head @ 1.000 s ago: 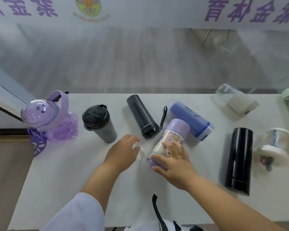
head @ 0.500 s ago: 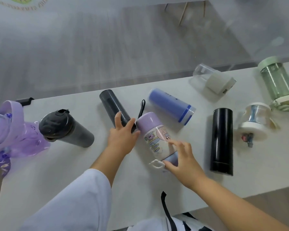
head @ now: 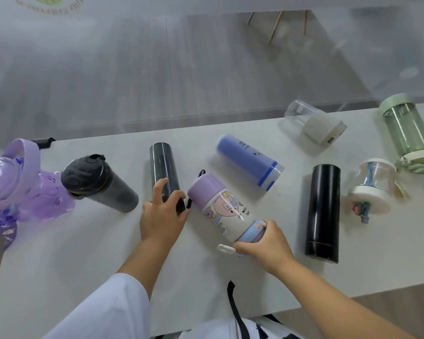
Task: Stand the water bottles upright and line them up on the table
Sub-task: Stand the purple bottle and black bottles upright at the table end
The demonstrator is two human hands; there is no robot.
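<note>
— Where were the hands when you looked?

— My right hand [head: 262,243] had its grip clenched on the lower end of the cartoon-print bottle [head: 227,209], the one with the lilac cap, which leaned tilted near the middle of the desk [head: 59,253]. My left hand [head: 163,216] curled around the near end of the dark smoked bottle [head: 163,167] lying flat just beside that lilac cap, fingers over it; I couldn't tell whether that grip had fully tightened.

— What crowded the spot?

— Plenty. Just beyond the cartoon-print bottle lay the blue bottle [head: 250,161] on its side, angled toward the desk's far edge. To the right lay the glossy black flask [head: 323,211], lengthwise toward the near edge. Left of my left hand stood the grey tumbler [head: 98,183] with its black flip lid, and at the desk's left edge the purple cartoon jug [head: 22,189].

— And the right end?

— A clear bottle with a white lid [head: 313,123] lay at the far edge, a green-tinted bottle [head: 406,133] near the far right corner, and a short clear cup with a white lid [head: 372,187] beside the black flask. A white loop [head: 225,249] poked out under my right hand.
</note>
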